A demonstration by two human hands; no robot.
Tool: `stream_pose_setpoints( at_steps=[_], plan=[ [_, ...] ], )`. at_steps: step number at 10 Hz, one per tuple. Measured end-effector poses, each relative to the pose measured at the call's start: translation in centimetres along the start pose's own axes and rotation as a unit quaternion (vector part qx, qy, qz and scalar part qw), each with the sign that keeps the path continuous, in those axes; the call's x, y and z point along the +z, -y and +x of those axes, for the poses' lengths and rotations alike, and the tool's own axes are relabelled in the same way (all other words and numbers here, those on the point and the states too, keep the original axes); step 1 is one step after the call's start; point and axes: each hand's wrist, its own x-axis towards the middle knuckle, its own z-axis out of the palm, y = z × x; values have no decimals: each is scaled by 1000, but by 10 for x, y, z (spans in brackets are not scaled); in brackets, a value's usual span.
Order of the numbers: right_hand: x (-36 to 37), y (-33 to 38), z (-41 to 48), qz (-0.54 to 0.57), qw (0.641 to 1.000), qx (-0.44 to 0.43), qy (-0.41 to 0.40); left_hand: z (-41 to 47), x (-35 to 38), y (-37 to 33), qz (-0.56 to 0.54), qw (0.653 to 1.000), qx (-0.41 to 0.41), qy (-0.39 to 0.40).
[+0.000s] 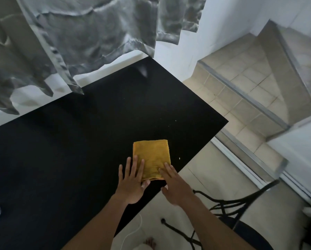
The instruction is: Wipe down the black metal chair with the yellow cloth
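A folded yellow cloth [152, 158] lies flat on a black table top [79, 141] near the table's right edge. My left hand [132, 183] rests with spread fingers on the cloth's near left corner. My right hand [174, 186] lies flat with its fingertips on the cloth's near right corner. Neither hand grips the cloth. The black metal chair [237, 213] stands on the floor at the lower right, beside the table, with its curved back rail and dark round seat showing.
Grey curtains [79, 42] hang over the table's far side. Beige tiled steps [241, 87] rise at the right. A white cable [133, 231] lies on the floor below the table edge, near a bare foot [150, 242].
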Motion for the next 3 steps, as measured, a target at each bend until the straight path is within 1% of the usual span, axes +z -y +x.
stream_pose_setpoints(
  at_steps=[1, 2, 3],
  plan=[
    [-1, -2, 1, -3, 1000, -2, 5, 2, 0, 2, 9, 1000, 1, 11],
    [-7, 0, -3, 9, 999, 7, 34, 1, -1, 0, 4, 1000, 0, 18],
    [-35, 3, -5, 107, 992, 35, 51, 0, -3, -3, 3, 1000, 5, 5]
  ],
)
